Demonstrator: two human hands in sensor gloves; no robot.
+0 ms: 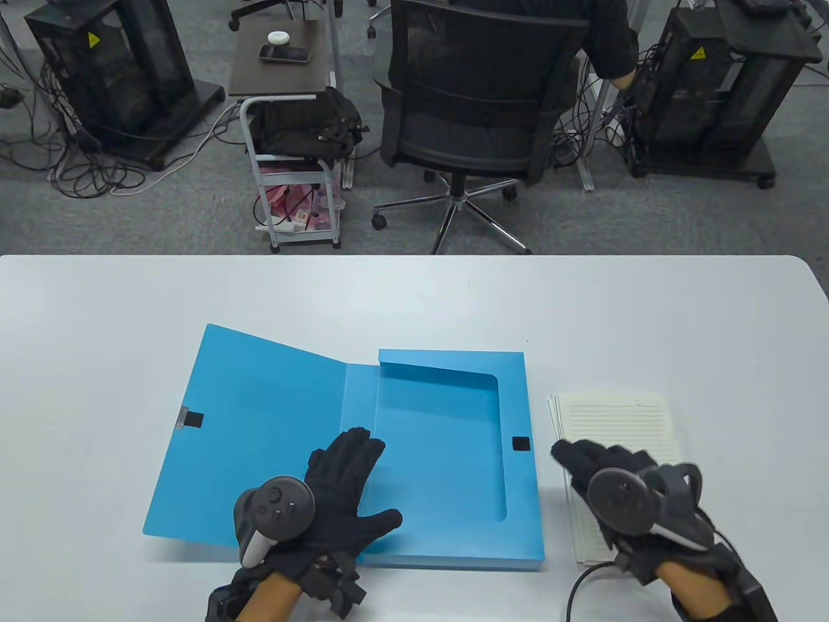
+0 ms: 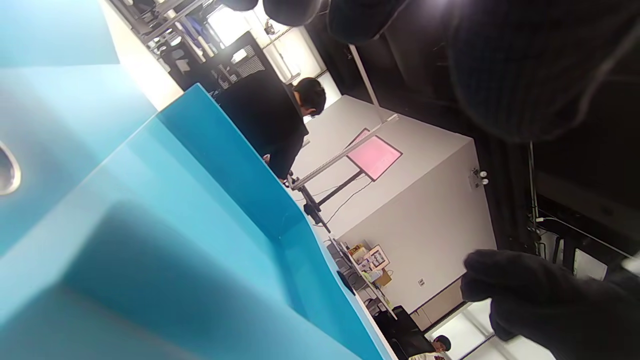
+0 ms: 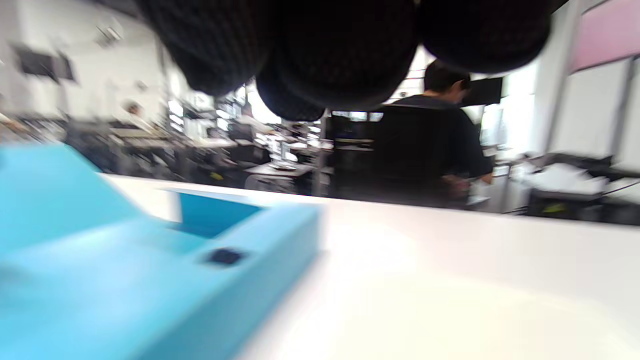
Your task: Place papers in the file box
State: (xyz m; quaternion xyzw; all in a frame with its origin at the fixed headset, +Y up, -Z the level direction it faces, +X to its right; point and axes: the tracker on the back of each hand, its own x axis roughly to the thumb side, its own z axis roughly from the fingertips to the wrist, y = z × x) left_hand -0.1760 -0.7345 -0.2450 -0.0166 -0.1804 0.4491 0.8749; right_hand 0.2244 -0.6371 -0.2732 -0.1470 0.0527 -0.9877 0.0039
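The blue file box [image 1: 453, 453] lies open on the white table [image 1: 414, 298], its lid [image 1: 259, 421] folded flat to the left. My left hand [image 1: 382, 483] rests flat with spread fingers on the box's spine and lower left corner. A stack of lined papers [image 1: 615, 414] lies flat just right of the box. My right hand [image 1: 573, 460] is over the stack's lower left part, holding nothing I can see. In the left wrist view the box [image 2: 175, 225] fills the left, below my fingers [image 2: 525, 70]. The right wrist view is blurred: fingers [image 3: 340, 55] above the papers [image 3: 450, 320], the box [image 3: 150, 280] at left.
Beyond the table's far edge stand an office chair [image 1: 479, 110] with a seated person, a small cart [image 1: 291, 129] and two black equipment racks [image 1: 110, 71] amid floor cables. A black latch patch [image 1: 520, 443] sits on the box's right rim.
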